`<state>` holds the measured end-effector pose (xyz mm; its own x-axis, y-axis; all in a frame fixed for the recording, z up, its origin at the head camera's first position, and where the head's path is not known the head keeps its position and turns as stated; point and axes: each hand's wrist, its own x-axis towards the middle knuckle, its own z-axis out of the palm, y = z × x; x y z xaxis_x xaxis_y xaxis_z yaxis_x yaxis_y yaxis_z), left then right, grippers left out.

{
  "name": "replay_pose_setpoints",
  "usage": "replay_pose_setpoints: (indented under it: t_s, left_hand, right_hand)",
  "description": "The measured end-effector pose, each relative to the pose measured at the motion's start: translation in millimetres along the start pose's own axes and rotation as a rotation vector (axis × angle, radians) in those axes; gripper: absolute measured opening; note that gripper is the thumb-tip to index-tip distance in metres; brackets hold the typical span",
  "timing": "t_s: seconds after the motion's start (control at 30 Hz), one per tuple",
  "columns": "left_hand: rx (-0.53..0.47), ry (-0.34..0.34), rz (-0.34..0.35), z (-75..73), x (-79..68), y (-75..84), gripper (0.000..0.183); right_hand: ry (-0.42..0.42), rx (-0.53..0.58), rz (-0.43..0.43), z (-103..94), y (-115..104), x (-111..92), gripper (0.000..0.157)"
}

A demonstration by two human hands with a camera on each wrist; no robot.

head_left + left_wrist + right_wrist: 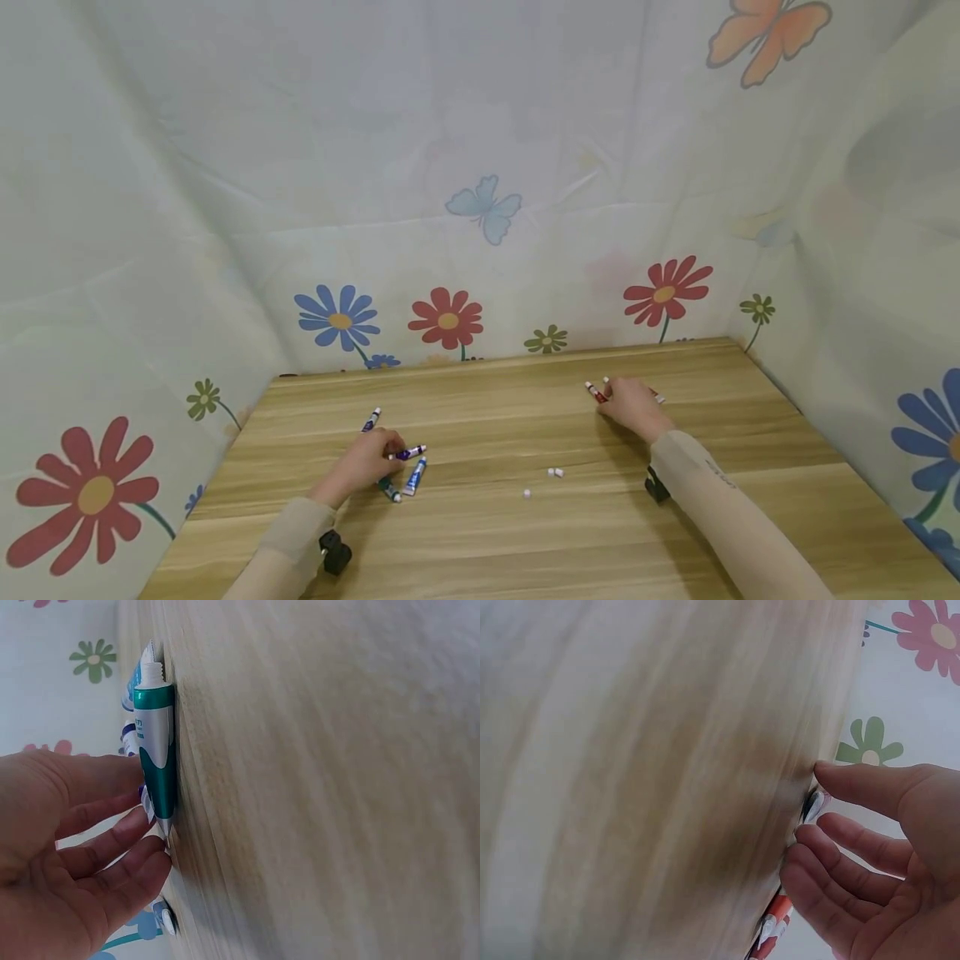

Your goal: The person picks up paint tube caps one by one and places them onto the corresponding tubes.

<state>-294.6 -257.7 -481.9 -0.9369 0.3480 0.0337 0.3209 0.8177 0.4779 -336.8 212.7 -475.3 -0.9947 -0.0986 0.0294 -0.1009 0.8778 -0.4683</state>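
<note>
My left hand (366, 461) pinches a purple-labelled paint tube (409, 453) between thumb and index finger. In the left wrist view a green paint tube (156, 742) with a bare threaded nozzle lies in front of those fingertips. A blue paint tube (415, 477) lies just right of them, and another dark-labelled tube (372, 418) lies beyond the hand. At the far right, my right hand (632, 407) rests low over several paint tubes, partly hiding them. A red tube (596, 392) shows left of its fingers. The right wrist view shows its thumb and fingers apart, with a tube (814, 806) behind the gap.
Small white caps (556, 472) lie mid-table between the hands, with another cap (527, 493) nearer the front. The wooden table (480, 550) meets a flower-printed cloth (375, 167) at the back and sides. A black wrist camera (334, 552) sits under the left sleeve.
</note>
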Motion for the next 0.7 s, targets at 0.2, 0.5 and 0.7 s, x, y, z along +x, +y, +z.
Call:
replay_pose_setpoints:
  t_s: [0.2, 0.5, 0.7]
  left_hand:
    - [-0.001, -0.003, -0.026, -2.1, -1.1, 4.9, 0.011]
    - [0.029, -0.020, 0.010, -4.0, -2.3, 9.1, 0.008]
    - [0.046, -0.011, 0.029, -3.2, -2.6, 8.7, 0.007]
  right_hand:
    - [0.007, 0.009, -0.020, -1.7, -0.8, -2.1, 0.021]
    - [0.014, -0.010, -0.058, -2.0, 2.8, -8.5, 0.017]
    - [0.027, -0.041, -0.125, -0.4, -0.1, -13.6, 0.010]
